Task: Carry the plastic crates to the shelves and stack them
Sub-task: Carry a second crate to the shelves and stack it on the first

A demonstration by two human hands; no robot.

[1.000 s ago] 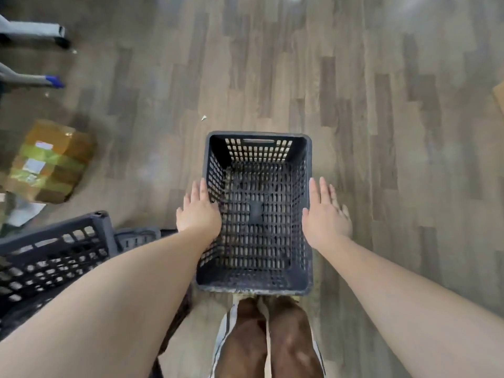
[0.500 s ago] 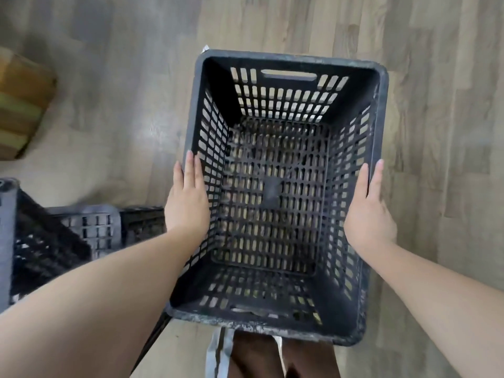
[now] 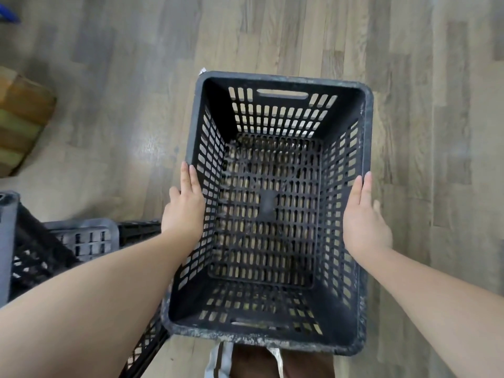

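Note:
A dark perforated plastic crate [image 3: 275, 85] hangs in front of me above the wooden floor, held between both hands. My left hand [image 3: 185, 208] presses flat against its left outer wall, fingers straight. My right hand [image 3: 364, 216] presses flat against the right outer wall in the same way. The crate is empty; the floor shows through its slotted bottom. No shelves are in view.
More dark crates [image 3: 81, 238] lie on the floor at lower left, partly behind my left forearm. A taped cardboard box [image 3: 21, 124] sits on the floor at the left edge. My legs [image 3: 272, 362] show below the crate.
The crate has come up off the floor between my palms and now looks much larger and closer. Both hands keep the same flat press on its sides.

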